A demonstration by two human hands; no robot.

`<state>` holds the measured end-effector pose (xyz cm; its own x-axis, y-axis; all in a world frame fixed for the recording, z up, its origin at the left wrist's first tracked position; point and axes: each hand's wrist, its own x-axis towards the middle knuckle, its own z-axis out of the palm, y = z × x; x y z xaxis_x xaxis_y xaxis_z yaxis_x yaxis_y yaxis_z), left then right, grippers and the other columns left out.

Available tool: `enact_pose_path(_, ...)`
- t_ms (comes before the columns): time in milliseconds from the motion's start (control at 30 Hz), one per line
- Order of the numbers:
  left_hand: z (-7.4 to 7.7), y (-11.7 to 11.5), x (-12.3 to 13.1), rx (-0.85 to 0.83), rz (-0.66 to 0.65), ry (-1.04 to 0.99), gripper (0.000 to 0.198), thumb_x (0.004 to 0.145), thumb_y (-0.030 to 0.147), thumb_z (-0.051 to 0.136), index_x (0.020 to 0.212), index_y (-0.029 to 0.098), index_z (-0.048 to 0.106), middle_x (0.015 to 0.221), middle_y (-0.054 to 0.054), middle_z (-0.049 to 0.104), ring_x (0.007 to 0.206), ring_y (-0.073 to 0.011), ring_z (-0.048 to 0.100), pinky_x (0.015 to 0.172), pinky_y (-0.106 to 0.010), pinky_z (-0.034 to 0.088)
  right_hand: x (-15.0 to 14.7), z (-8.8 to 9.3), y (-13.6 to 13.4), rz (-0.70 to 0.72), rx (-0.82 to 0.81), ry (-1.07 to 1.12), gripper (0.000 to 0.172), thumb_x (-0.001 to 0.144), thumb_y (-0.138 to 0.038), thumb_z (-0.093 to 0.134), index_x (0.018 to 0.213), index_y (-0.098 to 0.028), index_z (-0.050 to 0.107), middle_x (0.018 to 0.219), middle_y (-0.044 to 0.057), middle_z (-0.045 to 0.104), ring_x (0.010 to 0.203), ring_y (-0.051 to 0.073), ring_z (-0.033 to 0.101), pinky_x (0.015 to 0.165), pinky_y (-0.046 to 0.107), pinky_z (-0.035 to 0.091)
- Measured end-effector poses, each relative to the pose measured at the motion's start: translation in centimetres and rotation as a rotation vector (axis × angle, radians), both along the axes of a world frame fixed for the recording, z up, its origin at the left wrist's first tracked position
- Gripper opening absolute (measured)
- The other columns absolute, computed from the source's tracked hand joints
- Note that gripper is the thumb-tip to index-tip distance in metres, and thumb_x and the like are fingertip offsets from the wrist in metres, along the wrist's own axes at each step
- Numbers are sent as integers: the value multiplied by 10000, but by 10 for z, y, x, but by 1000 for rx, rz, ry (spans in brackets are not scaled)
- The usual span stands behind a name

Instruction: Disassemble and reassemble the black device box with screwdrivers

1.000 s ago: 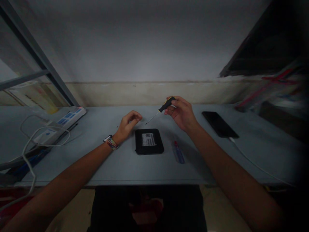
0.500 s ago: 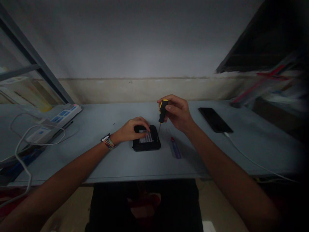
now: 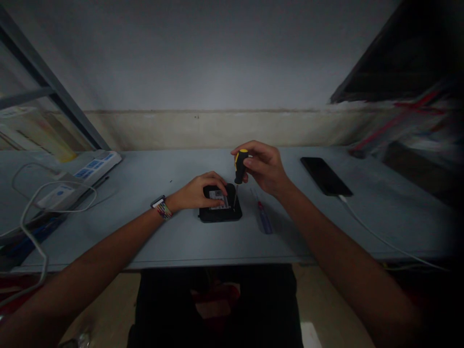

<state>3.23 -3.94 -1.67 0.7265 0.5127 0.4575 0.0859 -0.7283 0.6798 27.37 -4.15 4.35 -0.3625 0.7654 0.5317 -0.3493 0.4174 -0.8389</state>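
Note:
A flat black device with rounded corners [image 3: 217, 215] lies on the table, a white printed label [image 3: 216, 195] on its upper face. Across its left part rests my left hand [image 3: 197, 192], thumb and fingers bent over the label and holding the device. My right hand [image 3: 266, 166] grips the black and yellow handle of a screwdriver [image 3: 240, 169]. Its thin shaft slants down to the right side of the device; I cannot tell exactly what the tip touches. A second screwdriver with a purplish see-through handle [image 3: 265, 221] lies to the right of the device.
At the right lies a black phone [image 3: 325, 176] with a white cable [image 3: 377, 227] plugged in. A white power strip [image 3: 81, 179] with a looped white cable stands at the left. The wall [image 3: 210, 128] borders the table's back edge.
The screwdriver in my right hand has shifted slightly left and stands a little more upright. My left hand stays on the device. The whole view has moved a little.

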Motion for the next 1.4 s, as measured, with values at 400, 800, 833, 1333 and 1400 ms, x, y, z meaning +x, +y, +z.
enact_pose_path(400,0,0,-1,-7,4,2,234,897,279,884,1106,221,796,1254,-122,707,1202,-242,690,1116,-479,535,2,0,1,9,21,3,323,836,-385,924,1059,-168,835,770,-8,712,533,106,630,426,204,513)
enact_pose_path(800,3,-2,-1,-25,7,20,233,896,285,884,1101,219,797,1245,-121,706,1193,-249,695,1091,-475,546,2,0,0,52,21,-2,280,858,-363,910,1060,-179,849,788,3,725,549,110,643,438,204,514)
enact_pose_path(833,3,-2,-1,-22,5,19,235,897,288,885,1103,219,796,1245,-121,706,1195,-249,695,1096,-476,542,2,0,0,59,18,-5,276,858,-360,909,1058,-179,849,787,4,727,551,111,645,442,203,517)
enact_pose_path(1333,1,0,-1,-18,-8,6,238,899,320,887,1099,228,798,1244,-120,713,1192,-247,699,1096,-477,547,2,-3,2,113,12,-58,293,853,-369,904,1062,-172,847,773,3,727,531,108,626,454,209,518)
enact_pose_path(1400,1,0,-1,-13,-5,8,236,899,319,886,1099,229,798,1245,-118,714,1197,-246,697,1097,-470,549,2,-3,1,109,9,-63,298,850,-376,908,1059,-172,845,770,1,726,530,106,622,456,207,516)
